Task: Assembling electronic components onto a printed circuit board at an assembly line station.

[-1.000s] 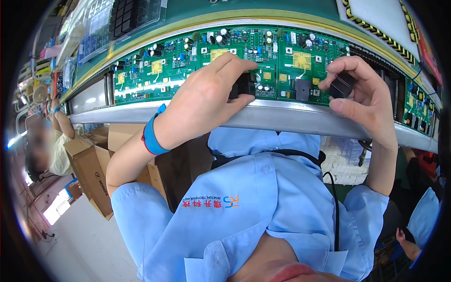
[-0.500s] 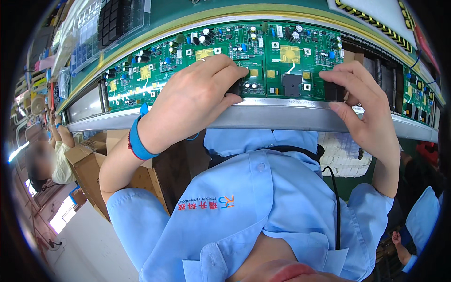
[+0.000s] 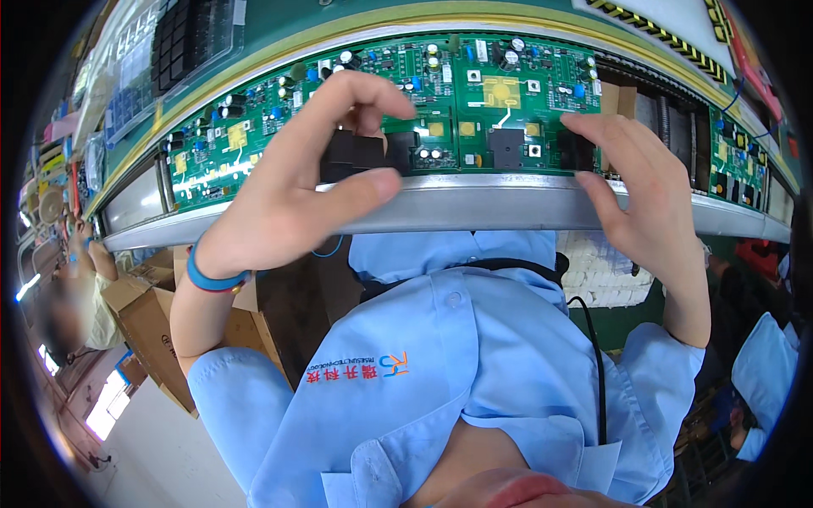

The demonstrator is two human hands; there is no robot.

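Observation:
Green circuit boards (image 3: 474, 106) lie side by side along a silver metal rail (image 3: 508, 193) in front of me. My left hand (image 3: 288, 178) is over the left board, its thumb and fingers spread apart around black rectangular blocks (image 3: 356, 152). Another black block (image 3: 402, 152) sits on the board just beyond the thumb tip. On the right, the finger and thumb of my right hand (image 3: 631, 165) close on opposite sides of a black block (image 3: 577, 152) at the board's right edge. A flat black square part (image 3: 508, 147) sits on the board between my hands.
A clear tray with black parts (image 3: 174, 51) stands at the far left. Right of the boards is an open rail section (image 3: 656, 127), then another green board (image 3: 735, 161). Cardboard boxes (image 3: 157, 317) stand below the rail. Other people are at both sides.
My left hand has moved left and its fingers have spread, baring black blocks that it covered. My right hand stays around its black block. The whole view has shifted slightly.

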